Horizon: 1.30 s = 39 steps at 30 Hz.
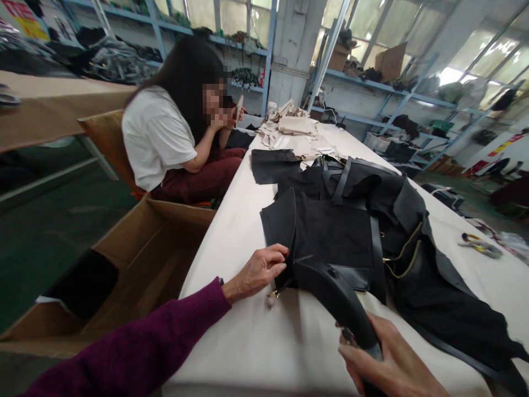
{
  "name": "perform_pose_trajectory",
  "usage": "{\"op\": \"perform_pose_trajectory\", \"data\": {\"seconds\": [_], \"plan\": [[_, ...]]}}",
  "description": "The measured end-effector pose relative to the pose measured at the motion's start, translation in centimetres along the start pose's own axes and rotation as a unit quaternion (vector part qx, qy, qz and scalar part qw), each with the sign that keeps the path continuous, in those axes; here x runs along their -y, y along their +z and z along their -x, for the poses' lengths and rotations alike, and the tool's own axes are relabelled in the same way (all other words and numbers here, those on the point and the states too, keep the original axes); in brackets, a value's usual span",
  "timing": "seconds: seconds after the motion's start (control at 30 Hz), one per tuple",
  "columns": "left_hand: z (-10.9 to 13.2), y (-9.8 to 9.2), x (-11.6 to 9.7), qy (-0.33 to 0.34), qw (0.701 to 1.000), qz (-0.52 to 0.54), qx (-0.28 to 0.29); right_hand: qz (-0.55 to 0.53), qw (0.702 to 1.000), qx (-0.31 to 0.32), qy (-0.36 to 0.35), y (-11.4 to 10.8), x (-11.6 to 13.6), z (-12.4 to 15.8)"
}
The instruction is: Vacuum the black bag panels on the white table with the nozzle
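My left hand pinches the near edge of a black fabric piece with dark leather-like trim. In my right hand is the handle of a curved black handheld tool; its exact kind is unclear. The tool's far end meets the fabric edge close to my left fingertips, though I cannot tell whether it touches. A small gold-coloured metal fitting hangs below that edge. To the right lie more black pieces, with a gold zipper among them.
A person in a white shirt sits left of the white table, holding a phone. An open cardboard box stands on the floor. Beige pieces pile up at the far end. Yellow-handled cutters lie at right.
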<state>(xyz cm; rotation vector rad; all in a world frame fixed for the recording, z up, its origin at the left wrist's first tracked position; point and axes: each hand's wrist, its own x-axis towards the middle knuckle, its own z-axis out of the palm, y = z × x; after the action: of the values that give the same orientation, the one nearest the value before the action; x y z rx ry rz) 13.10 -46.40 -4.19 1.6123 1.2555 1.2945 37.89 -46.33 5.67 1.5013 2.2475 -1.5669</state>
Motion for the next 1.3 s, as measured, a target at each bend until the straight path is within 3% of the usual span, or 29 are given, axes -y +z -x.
{"op": "perform_pose_trajectory", "data": {"seconds": [0.17,0.3,0.5,0.67,0.8,1.07,1.17,1.3], "plan": [[0.2,0.4,0.1,0.001,1.0,-0.019,0.022,-0.063,0.997,-0.005,-0.041,0.7,0.6,-1.0],[0.3,0.8,0.6,-0.013,0.997,-0.064,0.045,-0.112,0.99,-0.072,-0.051,-0.7,0.6,-0.8],[0.0,1.4,0.4,-0.015,0.991,-0.118,0.068,-0.016,0.972,-0.222,0.07,-2.9,-3.1,6.0],[-0.4,2.1,0.0,-0.015,0.988,-0.126,0.083,0.015,0.963,-0.227,0.146,-2.2,-6.5,9.2],[-0.2,2.3,0.2,-0.014,0.986,-0.14,0.091,-0.012,0.976,-0.191,0.102,-1.9,-6.0,7.6],[0.2,2.6,-1.2,-0.012,0.979,-0.148,0.138,-0.069,0.969,-0.237,0.033,-5.1,-3.9,1.8],[0.2,2.7,-1.1,-0.012,0.98,-0.147,0.13,-0.041,0.966,-0.255,0.031,-5.5,-3.9,2.0],[0.2,2.4,-0.4,-0.009,0.981,-0.14,0.131,0.004,0.963,-0.257,0.082,-4.2,-4.2,3.6]]}}
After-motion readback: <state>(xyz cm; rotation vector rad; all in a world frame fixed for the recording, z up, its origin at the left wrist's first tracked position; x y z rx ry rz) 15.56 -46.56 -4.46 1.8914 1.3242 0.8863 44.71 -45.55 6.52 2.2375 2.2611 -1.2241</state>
